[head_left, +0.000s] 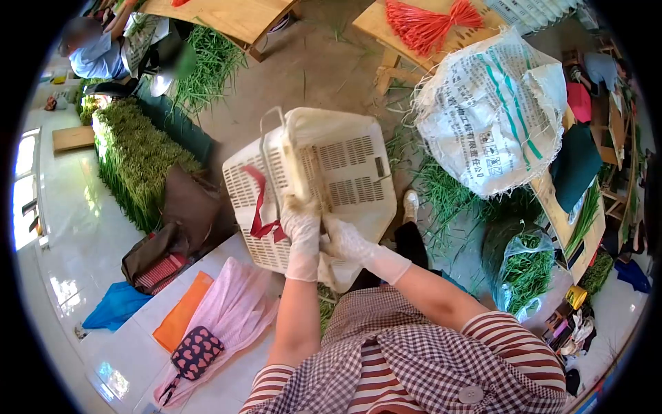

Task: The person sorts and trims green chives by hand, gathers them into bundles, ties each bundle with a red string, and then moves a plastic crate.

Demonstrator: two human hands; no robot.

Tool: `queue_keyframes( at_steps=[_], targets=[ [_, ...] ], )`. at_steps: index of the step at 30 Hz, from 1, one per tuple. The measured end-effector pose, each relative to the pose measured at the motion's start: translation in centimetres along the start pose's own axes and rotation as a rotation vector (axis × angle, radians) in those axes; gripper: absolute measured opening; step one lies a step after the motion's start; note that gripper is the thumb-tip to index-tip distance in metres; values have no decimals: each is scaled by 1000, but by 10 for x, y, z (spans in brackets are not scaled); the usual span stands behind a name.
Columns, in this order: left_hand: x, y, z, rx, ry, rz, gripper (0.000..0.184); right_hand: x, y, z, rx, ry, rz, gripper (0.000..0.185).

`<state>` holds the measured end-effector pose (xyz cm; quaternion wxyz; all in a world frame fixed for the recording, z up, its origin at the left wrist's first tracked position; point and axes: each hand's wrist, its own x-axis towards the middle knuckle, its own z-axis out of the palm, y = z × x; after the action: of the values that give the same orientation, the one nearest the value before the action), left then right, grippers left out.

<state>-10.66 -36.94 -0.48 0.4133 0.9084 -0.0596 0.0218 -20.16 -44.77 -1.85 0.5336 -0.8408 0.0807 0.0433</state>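
A white slatted plastic basket [355, 186] is held up tilted in front of my body, with a wire handle over it and a red ribbon [258, 203] hanging on its left side. My left hand [301, 224], in a thin white glove, is closed on the basket's near rim. Beside it, my right hand [343, 239], gloved too, grips the same rim with its fingers closed. Part of the fingers of both hands is hidden behind the rim.
At left lies a large heap of green stalks [131, 152], with a person [100, 55] behind it. Red ties [431, 24] lie on a wooden table at the back. A white woven sack [493, 114] stands at right, near a clear bag of green stalks [527, 269].
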Motion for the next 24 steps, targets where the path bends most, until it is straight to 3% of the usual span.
queue_keyframes(
  at_steps=[2,4,6,8,10,11,13,14,17,18,19,21,22,24],
  targets=[
    [1,-5,1,-475,-126,-235,33,-33,9,-21,17,48,-160,65],
    [-1,-17,-3,-474,-119,-231,34,-53,35,-53,32,88,81,68],
    [-18,3,-37,-634,-123,-204,34,-63,133,-61,-58,209,393,71],
    [-20,6,-84,-568,-116,-270,31,-90,149,-101,131,337,419,79],
    [-30,45,-149,-586,-109,-212,25,-99,186,-117,-74,395,460,81],
    [-41,61,-180,-540,-96,-234,21,-110,199,-129,-209,299,540,95],
    [-66,112,-247,-523,-33,-220,17,-105,210,-134,-140,411,685,117],
    [-85,136,-273,-559,-8,-209,17,-104,249,-125,-128,420,707,114],
    [-137,150,-357,-524,139,-109,15,-71,175,-115,607,164,307,102],
    [-151,158,-377,-508,121,-101,16,-64,151,-109,661,108,257,98],
    [-166,158,-393,-520,199,-85,18,-31,182,-88,499,109,302,91],
    [-194,145,-431,-525,253,-36,20,-14,141,-69,204,207,406,87],
    [-205,140,-444,-521,405,-10,17,-6,109,-66,56,272,455,85],
    [-225,118,-487,-484,283,52,22,-8,56,-73,-44,398,373,69]
  ],
)
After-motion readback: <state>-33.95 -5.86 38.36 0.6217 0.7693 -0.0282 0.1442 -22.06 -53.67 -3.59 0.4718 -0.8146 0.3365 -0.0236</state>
